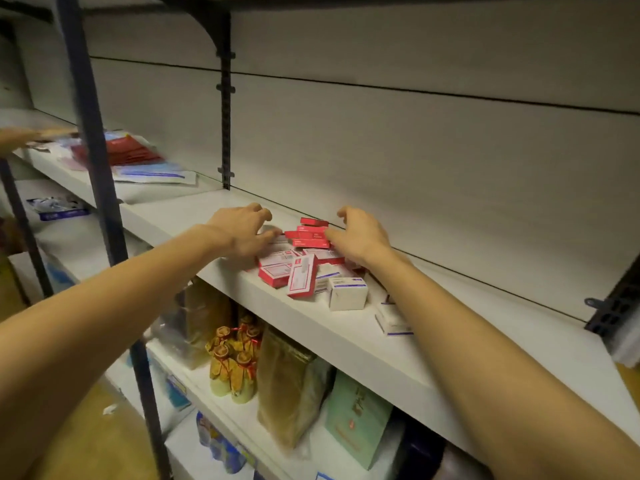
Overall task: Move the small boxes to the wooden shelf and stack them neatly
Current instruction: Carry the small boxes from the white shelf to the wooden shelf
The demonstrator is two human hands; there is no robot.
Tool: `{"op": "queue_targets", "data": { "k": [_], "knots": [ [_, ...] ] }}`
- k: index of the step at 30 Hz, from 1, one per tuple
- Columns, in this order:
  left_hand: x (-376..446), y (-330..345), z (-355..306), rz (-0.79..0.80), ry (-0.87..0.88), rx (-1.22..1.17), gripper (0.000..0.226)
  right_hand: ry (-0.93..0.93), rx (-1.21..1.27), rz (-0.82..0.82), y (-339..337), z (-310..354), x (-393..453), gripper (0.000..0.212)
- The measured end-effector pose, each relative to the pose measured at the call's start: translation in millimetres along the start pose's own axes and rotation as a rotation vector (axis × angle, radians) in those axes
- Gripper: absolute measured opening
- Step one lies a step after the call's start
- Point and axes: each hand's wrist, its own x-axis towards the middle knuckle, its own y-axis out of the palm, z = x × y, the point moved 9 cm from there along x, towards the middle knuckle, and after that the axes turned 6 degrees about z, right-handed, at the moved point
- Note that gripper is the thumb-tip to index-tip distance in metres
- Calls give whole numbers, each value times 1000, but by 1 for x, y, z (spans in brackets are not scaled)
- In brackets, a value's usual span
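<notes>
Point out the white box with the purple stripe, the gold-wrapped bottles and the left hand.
white box (347, 293): head view, its front face.
gold-wrapped bottles (232, 364): head view, gold wrapping.
left hand (242, 227): head view, its back.

Both grips (242, 230) (360, 237) fwd, fingers spread.

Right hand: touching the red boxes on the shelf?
Touching. In the head view the right hand has its fingertips against the end of the piled red boxes on the shelf; no gap shows between them.
</notes>
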Motion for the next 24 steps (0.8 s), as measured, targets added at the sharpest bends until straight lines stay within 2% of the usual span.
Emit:
{"op": "queue_targets", "data": {
  "k": [4, 10, 15, 18, 24],
  "knots": [
    [33, 14, 5, 19, 142, -40, 62, 84, -61, 17, 12, 2, 22, 52],
    [59, 23, -1, -93, 332, -50, 60, 112, -71, 58, 18, 11, 52, 61],
    [67, 29, 8, -88, 445, -51, 59, 73, -244, 211, 30, 25, 63, 76],
    [70, 33, 14, -136, 457, -47, 58, 46, -304, 203, 30, 24, 65, 79],
    [81, 36, 18, -193, 428, -102, 58, 49, -173, 262, 34, 8, 71, 77]
  ]
}}
